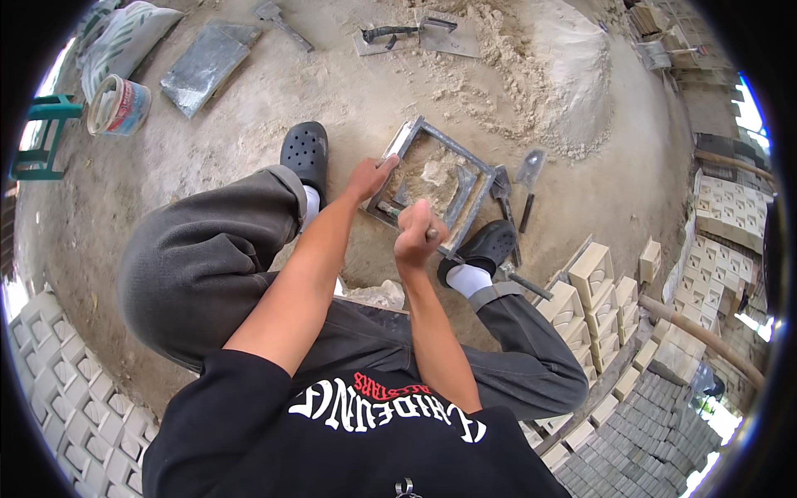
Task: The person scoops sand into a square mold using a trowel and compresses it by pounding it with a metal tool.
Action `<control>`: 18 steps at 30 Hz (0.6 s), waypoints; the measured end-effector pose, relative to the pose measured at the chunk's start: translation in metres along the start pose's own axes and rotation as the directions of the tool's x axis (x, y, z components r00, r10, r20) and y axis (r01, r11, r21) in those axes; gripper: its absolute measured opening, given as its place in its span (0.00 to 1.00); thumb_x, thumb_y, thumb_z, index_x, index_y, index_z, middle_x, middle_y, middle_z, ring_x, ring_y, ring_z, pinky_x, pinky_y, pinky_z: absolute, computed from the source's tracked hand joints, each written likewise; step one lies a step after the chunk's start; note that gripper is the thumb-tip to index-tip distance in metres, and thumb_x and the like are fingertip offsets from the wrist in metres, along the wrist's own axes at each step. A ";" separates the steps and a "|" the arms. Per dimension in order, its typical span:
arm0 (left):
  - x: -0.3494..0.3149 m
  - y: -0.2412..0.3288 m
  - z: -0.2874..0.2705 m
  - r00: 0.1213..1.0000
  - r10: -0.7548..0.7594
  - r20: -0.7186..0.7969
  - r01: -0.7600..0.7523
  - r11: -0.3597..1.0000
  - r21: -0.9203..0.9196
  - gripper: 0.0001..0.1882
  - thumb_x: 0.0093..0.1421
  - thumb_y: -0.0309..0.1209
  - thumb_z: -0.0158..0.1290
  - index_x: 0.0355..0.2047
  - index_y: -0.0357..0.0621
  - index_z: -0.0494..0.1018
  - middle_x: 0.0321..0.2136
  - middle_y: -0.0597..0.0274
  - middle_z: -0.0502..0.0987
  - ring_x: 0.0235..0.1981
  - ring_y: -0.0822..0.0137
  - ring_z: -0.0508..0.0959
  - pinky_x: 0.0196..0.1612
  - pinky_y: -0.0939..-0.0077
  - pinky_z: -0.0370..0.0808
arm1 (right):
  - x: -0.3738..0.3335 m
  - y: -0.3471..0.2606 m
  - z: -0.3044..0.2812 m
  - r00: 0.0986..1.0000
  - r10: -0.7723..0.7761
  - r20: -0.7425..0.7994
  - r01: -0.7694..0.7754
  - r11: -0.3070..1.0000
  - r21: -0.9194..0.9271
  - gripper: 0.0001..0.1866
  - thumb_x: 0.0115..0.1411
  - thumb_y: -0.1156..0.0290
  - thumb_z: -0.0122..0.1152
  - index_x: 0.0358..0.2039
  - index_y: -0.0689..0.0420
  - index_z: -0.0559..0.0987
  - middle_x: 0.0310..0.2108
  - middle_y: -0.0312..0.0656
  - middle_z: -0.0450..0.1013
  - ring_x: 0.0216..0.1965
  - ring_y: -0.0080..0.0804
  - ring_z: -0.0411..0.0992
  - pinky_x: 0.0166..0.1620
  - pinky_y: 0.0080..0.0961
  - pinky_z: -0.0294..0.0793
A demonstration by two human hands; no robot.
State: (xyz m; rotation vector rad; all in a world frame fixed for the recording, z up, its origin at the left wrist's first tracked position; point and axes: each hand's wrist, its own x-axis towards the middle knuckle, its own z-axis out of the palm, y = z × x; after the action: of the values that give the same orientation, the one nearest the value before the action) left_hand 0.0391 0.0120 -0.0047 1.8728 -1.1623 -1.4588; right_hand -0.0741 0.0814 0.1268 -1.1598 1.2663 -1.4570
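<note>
A square grey metal mould frame (475,212) lies on the ground between my feet. Inside it are metal insert pieces and a pale, crumbly sand mix (433,174). My left hand (372,178) is closed on the frame's left side bar. My right hand (420,236) makes a fist over the frame's near part, round the handle of a short tool. The handle's butt pokes out of the fist; the tool's head, low in the frame, is mostly hidden and I cannot make out its kind. Right of the frame lie a small trowel (530,170) and a dark-bladed trowel (501,187).
A sand heap (573,79) rises at the far right. Two plastering floats (448,35), a hammer-like tool (284,25), a flat metal plate (207,66) and a bucket (120,106) lie farther off. Pale moulded blocks (591,278) stand stacked at right, with more blocks (75,398) at lower left.
</note>
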 end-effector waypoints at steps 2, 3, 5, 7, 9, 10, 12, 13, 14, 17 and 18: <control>-0.006 0.003 -0.004 0.998 -0.024 0.053 0.022 0.999 0.036 0.38 0.60 0.64 0.42 0.36 0.35 0.79 0.30 0.34 0.78 0.35 0.42 0.79 0.43 0.55 0.72 | 0.016 -0.013 0.003 0.992 0.120 -0.025 -0.120 0.993 0.018 0.25 0.67 0.70 0.48 0.11 0.56 0.59 0.12 0.28 0.57 0.15 0.17 0.52 0.20 0.23 0.47; -0.011 0.000 -0.002 0.998 -0.034 0.052 0.032 0.999 0.035 0.38 0.60 0.64 0.42 0.36 0.35 0.79 0.30 0.34 0.78 0.35 0.42 0.79 0.43 0.55 0.72 | 0.021 -0.024 0.004 0.968 0.248 -0.050 -0.246 0.968 0.040 0.25 0.67 0.71 0.48 0.11 0.56 0.59 0.12 0.28 0.57 0.15 0.16 0.52 0.20 0.22 0.47; -0.012 -0.001 -0.001 0.999 0.016 -0.033 -0.013 0.997 0.078 0.38 0.60 0.63 0.43 0.34 0.34 0.79 0.27 0.35 0.77 0.32 0.42 0.78 0.42 0.56 0.71 | 0.016 -0.044 -0.006 0.985 0.171 -0.019 -0.165 0.969 0.182 0.25 0.67 0.70 0.48 0.11 0.55 0.59 0.12 0.30 0.58 0.14 0.16 0.51 0.20 0.22 0.46; -0.009 0.000 -0.002 1.000 0.020 -0.022 -0.020 1.000 0.018 0.39 0.60 0.64 0.43 0.29 0.32 0.77 0.22 0.39 0.75 0.27 0.48 0.74 0.37 0.55 0.69 | 0.014 -0.032 -0.003 0.998 0.037 -0.043 -0.030 0.988 0.149 0.25 0.68 0.70 0.47 0.11 0.55 0.60 0.11 0.30 0.58 0.14 0.16 0.51 0.19 0.23 0.47; -0.006 0.006 -0.001 0.999 0.049 -0.012 -0.049 0.997 -0.051 0.40 0.59 0.64 0.43 0.23 0.30 0.75 0.17 0.43 0.72 0.21 0.55 0.70 0.32 0.55 0.67 | 0.005 -0.010 -0.005 0.997 0.061 0.052 -0.063 0.998 0.030 0.26 0.68 0.71 0.47 0.10 0.55 0.60 0.11 0.30 0.58 0.14 0.16 0.51 0.19 0.23 0.47; -0.009 0.003 -0.002 0.999 0.043 -0.020 -0.044 0.998 -0.041 0.41 0.59 0.64 0.43 0.23 0.30 0.74 0.17 0.44 0.71 0.21 0.56 0.69 0.32 0.55 0.67 | 0.006 -0.012 0.000 0.983 0.116 0.146 -0.107 0.992 -0.070 0.26 0.67 0.71 0.47 0.10 0.55 0.60 0.11 0.30 0.58 0.14 0.16 0.51 0.19 0.23 0.48; -0.013 -0.001 0.001 0.999 0.035 -0.031 -0.036 0.999 -0.024 0.41 0.60 0.64 0.43 0.22 0.29 0.74 0.17 0.44 0.71 0.21 0.57 0.69 0.32 0.56 0.67 | 0.011 -0.023 -0.003 0.990 0.128 0.058 -0.131 0.990 0.053 0.25 0.67 0.71 0.48 0.10 0.56 0.60 0.10 0.30 0.58 0.14 0.17 0.52 0.19 0.23 0.49; -0.014 0.000 0.005 0.996 0.045 -0.073 -0.045 0.999 0.001 0.40 0.60 0.63 0.44 0.21 0.29 0.73 0.16 0.46 0.70 0.21 0.58 0.69 0.31 0.56 0.67 | 0.015 -0.033 -0.002 0.989 0.144 -0.021 -0.139 0.977 0.163 0.25 0.66 0.71 0.48 0.10 0.58 0.61 0.10 0.31 0.58 0.13 0.18 0.53 0.19 0.24 0.50; -0.014 0.000 0.005 0.992 0.054 -0.114 -0.052 0.998 0.027 0.40 0.60 0.63 0.45 0.20 0.29 0.73 0.15 0.47 0.70 0.21 0.60 0.68 0.31 0.57 0.67 | 0.012 -0.040 -0.014 0.989 0.140 0.055 -0.148 0.971 0.190 0.25 0.66 0.71 0.49 0.10 0.59 0.61 0.10 0.32 0.59 0.13 0.19 0.54 0.19 0.24 0.51; -0.001 0.000 -0.002 0.997 -0.066 0.028 0.065 0.997 0.033 0.38 0.60 0.63 0.41 0.35 0.36 0.79 0.31 0.34 0.78 0.37 0.40 0.78 0.44 0.55 0.71 | 0.008 -0.007 -0.003 0.999 -0.016 0.052 0.019 0.998 -0.064 0.26 0.66 0.70 0.48 0.10 0.58 0.60 0.10 0.31 0.58 0.13 0.18 0.54 0.19 0.24 0.51; -0.001 0.001 -0.003 0.998 -0.061 0.029 0.060 0.998 0.032 0.38 0.60 0.63 0.41 0.35 0.36 0.79 0.31 0.34 0.78 0.37 0.40 0.78 0.44 0.55 0.71 | 0.008 -0.005 0.001 0.992 0.116 0.042 -0.115 0.993 -0.030 0.26 0.66 0.70 0.48 0.10 0.57 0.59 0.10 0.31 0.57 0.14 0.18 0.54 0.19 0.24 0.50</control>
State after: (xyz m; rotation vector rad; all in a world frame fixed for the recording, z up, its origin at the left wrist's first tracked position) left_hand 0.0412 0.0119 -0.0029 1.9285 -1.1579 -1.5142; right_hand -0.0746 0.0740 0.1324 -1.1118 1.3051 -1.3262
